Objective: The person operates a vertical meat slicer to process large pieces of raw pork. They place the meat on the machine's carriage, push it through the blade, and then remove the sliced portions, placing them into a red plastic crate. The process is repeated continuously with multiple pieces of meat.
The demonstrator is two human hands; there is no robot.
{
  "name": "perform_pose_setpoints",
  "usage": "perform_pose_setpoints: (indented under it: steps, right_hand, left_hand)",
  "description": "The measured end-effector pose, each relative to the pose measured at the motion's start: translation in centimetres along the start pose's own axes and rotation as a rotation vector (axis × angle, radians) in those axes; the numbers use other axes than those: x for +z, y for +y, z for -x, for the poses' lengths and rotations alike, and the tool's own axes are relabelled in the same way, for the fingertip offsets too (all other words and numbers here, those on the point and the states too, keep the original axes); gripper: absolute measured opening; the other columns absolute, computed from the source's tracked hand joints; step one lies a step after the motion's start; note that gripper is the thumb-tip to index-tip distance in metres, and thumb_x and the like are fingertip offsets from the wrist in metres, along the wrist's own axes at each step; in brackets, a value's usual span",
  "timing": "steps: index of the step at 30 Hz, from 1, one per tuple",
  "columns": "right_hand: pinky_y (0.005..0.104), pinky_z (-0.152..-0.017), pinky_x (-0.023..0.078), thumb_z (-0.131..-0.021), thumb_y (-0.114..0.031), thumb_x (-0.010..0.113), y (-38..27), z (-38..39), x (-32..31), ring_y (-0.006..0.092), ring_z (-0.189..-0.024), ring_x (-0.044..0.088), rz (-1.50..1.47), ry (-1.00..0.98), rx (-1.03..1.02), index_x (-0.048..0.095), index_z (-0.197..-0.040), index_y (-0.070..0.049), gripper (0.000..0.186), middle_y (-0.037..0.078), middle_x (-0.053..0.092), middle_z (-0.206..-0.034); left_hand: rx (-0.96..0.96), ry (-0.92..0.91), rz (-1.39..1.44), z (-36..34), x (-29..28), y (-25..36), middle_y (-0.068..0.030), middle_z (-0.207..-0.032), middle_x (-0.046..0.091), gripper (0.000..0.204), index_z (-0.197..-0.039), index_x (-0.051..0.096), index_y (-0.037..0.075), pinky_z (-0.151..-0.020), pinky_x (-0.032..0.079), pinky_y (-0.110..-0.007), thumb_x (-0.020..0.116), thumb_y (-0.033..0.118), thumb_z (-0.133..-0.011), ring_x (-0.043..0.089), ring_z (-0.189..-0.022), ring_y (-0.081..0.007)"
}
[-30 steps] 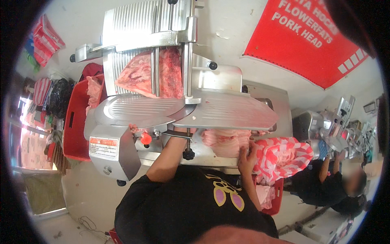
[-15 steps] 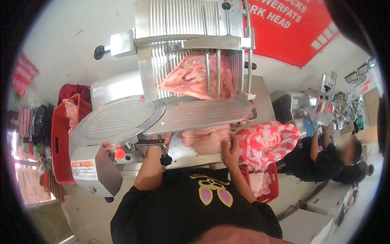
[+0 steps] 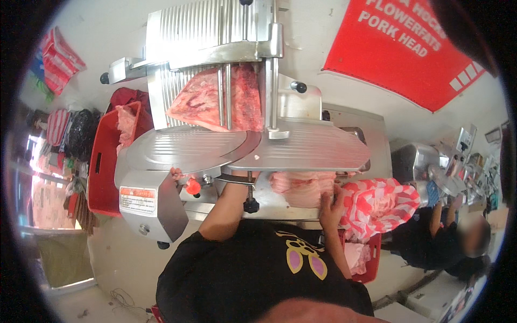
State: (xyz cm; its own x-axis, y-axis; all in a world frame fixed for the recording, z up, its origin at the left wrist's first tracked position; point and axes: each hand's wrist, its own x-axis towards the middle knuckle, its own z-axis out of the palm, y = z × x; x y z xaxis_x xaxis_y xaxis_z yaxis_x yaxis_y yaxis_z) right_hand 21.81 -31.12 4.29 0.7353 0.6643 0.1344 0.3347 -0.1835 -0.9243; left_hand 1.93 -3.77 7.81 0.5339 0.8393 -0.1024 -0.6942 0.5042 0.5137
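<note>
A steel meat slicer (image 3: 153,207) stands before me, a large piece of marbled raw meat (image 3: 196,99) on its ridged carriage (image 3: 177,40). My left forearm (image 3: 225,215) reaches under the round blade plate; that hand is hidden. My right hand (image 3: 330,209) grips the right edge of a stack of pale pink meat slices (image 3: 299,188) below the slicer. Just right of that hand lies a red-and-white checked bag (image 3: 377,204) with pale meat in it.
Red crates of meat stand at left (image 3: 102,180) and below the bag (image 3: 369,272). A co-worker (image 3: 436,242) in black works at another slicer (image 3: 414,164) on the right. A red sign (image 3: 377,75) is on the white wall; bags (image 3: 81,132) pile at the far left.
The carriage with the meat shifted right relative to the blade, then back left. My hands stay in much the same places; the camera view also swung and returned.
</note>
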Motion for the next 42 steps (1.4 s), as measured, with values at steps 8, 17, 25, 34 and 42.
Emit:
perform_pose_setpoints:
  steps: [8,17,25,34,42]
  right_hand:
    - [0.0416,-0.104,0.046,-0.098,-0.022,0.067,1.6,-0.1,-0.1,0.0326,-0.117,0.061,0.044,0.026,-0.041,0.053,-0.135,0.006,0.048,0.023,0.062,-0.126]
    - [0.0408,-0.105,0.047,-0.097,-0.017,0.067,-0.1,-0.2,-0.1,0.0335,-0.117,0.064,-0.011,0.025,-0.021,0.053,-0.133,0.008,0.046,0.025,0.065,-0.122]
    - [0.0388,-0.106,0.045,-0.099,-0.012,0.065,0.8,0.0,0.0,0.028,-0.121,0.059,0.036,0.053,-0.018,0.053,-0.133,0.007,0.041,0.021,0.062,-0.128]
    - [0.0376,-0.105,0.045,-0.099,-0.015,0.063,0.2,-0.2,-0.3,0.0278,-0.118,0.061,0.001,0.034,-0.004,0.053,-0.134,0.008,0.042,0.022,0.064,-0.125]
    - [0.0388,-0.106,0.045,-0.099,-0.017,0.065,-0.1,-0.2,-0.3,0.0277,-0.12,0.061,0.0,0.031,0.007,0.053,-0.134,0.007,0.045,0.022,0.064,-0.125]
  left_hand:
    - [0.012,-0.006,-0.01,-0.1,-0.1,-0.3,-0.0136,-0.137,0.064,0.045,-0.136,0.059,0.004,-0.097,0.058,-0.038,0.058,0.034,-0.102,0.063,-0.124,-0.0273]
    - [0.016,-0.017,0.0,3.1,-0.4,-0.3,-0.0135,-0.137,0.064,0.045,-0.136,0.059,0.004,-0.097,0.058,-0.038,0.058,0.034,-0.101,0.063,-0.124,-0.0274]
    - [0.07,-0.076,0.056,3.8,1.0,0.1,-0.0135,-0.137,0.064,0.045,-0.135,0.06,0.004,-0.097,0.059,-0.038,0.059,0.034,-0.101,0.064,-0.124,-0.0275]
    - [0.173,-0.045,-0.038,3.1,1.8,0.5,-0.009,-0.126,0.069,0.039,-0.127,0.064,0.005,-0.092,0.06,-0.037,0.062,0.033,-0.1,0.067,-0.115,-0.0239]
    - [0.189,0.235,-0.88,2.1,-2.4,-0.4,-0.0093,-0.111,0.069,0.025,-0.117,0.065,0.008,-0.076,0.056,-0.032,0.062,0.027,-0.101,0.067,-0.091,-0.0232]
